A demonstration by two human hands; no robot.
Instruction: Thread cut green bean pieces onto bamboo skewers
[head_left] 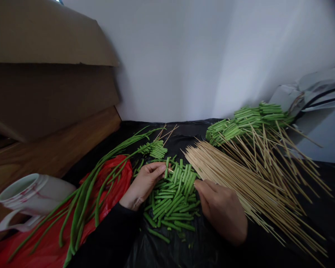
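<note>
My left hand (148,181) pinches a short cut piece of green bean (166,167) between thumb and fingertips. The pale tip of a bamboo skewer (171,170) meets that piece. Along the skewer sits a row of upright bean pieces (186,175), running toward my right hand (220,206). My right hand's fingers are closed at the skewer's other end, which they mostly hide. Under and in front of both hands lies a heap of loose cut beans (170,208).
Bare bamboo skewers (234,182) lie right, below stacked bean skewers (248,121). Two or so smaller filled skewers (158,149) lie behind the heap. Long uncut beans (80,201) rest on a red plastic bag (117,167) beside a white pitcher (36,197). A cardboard box (53,85) stands left.
</note>
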